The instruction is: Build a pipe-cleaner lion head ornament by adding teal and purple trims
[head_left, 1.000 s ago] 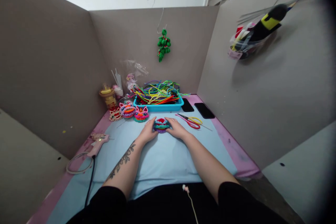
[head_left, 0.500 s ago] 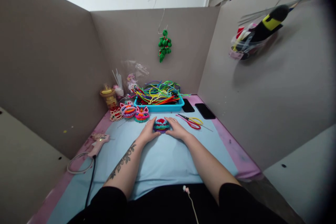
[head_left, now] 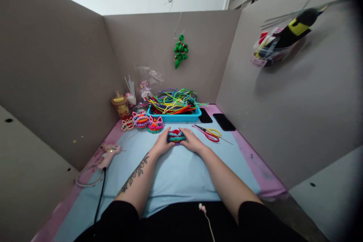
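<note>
A small round piece of teal, red and purple pipe cleaner (head_left: 176, 136) rests on the light blue cloth (head_left: 181, 170), between my two hands. My left hand (head_left: 164, 141) grips its left side, thumb low and fingers at the top. On the right side, my right hand (head_left: 191, 139) holds it in the same way. Its outer edges are partly hidden by my fingers. Several finished pipe-cleaner animal heads, one of them pink and orange with ears (head_left: 155, 124), sit to the left beyond my left hand.
Behind stands a blue tray (head_left: 173, 118) of colourful pipe cleaners. Red-handled scissors (head_left: 212, 137), a yellow-handled tool (head_left: 216, 132) and two black phones (head_left: 224, 121) lie at the right. A pink glue gun (head_left: 110, 156) with its cable is at the left. Grey partitions surround the table.
The whole view has shifted slightly, so things appear a little further right and lower. Both hands stay around the round piece, their fingers slightly closer over its top.
</note>
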Motion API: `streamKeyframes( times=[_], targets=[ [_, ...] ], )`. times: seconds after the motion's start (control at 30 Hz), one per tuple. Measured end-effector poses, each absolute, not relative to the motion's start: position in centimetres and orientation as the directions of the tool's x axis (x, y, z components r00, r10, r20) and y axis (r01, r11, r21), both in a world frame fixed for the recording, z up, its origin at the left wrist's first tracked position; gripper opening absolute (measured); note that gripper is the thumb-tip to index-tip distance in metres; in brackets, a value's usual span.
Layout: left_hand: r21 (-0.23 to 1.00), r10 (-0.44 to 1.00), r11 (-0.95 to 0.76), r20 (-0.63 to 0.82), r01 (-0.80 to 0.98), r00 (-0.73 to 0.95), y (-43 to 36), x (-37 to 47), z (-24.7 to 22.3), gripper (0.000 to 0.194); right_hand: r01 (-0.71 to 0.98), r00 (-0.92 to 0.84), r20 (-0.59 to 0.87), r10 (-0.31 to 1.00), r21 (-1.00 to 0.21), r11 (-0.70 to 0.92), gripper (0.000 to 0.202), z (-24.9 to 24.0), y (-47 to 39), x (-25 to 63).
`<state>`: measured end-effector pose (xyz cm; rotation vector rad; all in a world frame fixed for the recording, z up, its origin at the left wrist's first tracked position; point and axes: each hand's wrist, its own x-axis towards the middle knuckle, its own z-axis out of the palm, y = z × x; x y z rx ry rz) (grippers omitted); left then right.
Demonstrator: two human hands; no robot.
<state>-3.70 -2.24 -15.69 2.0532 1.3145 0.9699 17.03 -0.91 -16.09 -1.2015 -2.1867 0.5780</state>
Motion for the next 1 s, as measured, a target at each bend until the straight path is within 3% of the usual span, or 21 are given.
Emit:
streamKeyframes(
  times=[0.27,0.47,0.6,0.77,0.9,1.0],
  targets=[
    [0.772,0.944,-0.325,0.225,0.547,0.243,-2.6,-4.0,-15.4,0.097,0.585,-0.366,0.308,0.878,-0.658,0.474,0.074,-15.7,-1.0,17.8],
    [0.78,0.973,-0.229,0.204,0.583,0.108,-3.1,-4.6,-14.4,0.086,0.357,0.006,0.376,0.927,-0.867,0.349,0.056,-14.2,-0.8,18.8],
    [0.707,0.977,-0.2,0.192,0.679,0.087,-3.5,-4.5,-13.5,0.078,0.266,0.165,0.368,0.915,-0.91,0.318,0.051,-12.8,-0.2,19.4],
    [0.581,0.981,-0.19,0.133,0.792,0.138,-4.8,-3.5,-12.0,0.069,0.413,0.075,0.404,0.912,-0.845,0.34,0.045,-9.4,1.2,18.8],
    [0.522,0.981,-0.191,0.098,0.831,0.164,-5.8,-2.7,-11.5,0.067,0.603,-0.039,0.461,0.887,-0.697,0.389,0.033,-6.8,4.6,16.9],
    [0.502,0.975,-0.22,0.082,0.837,0.208,-6.3,-2.4,-11.4,0.066,0.74,-0.093,0.418,0.904,-0.578,0.343,0.02,-6.6,8.2,15.3]
  ],
)
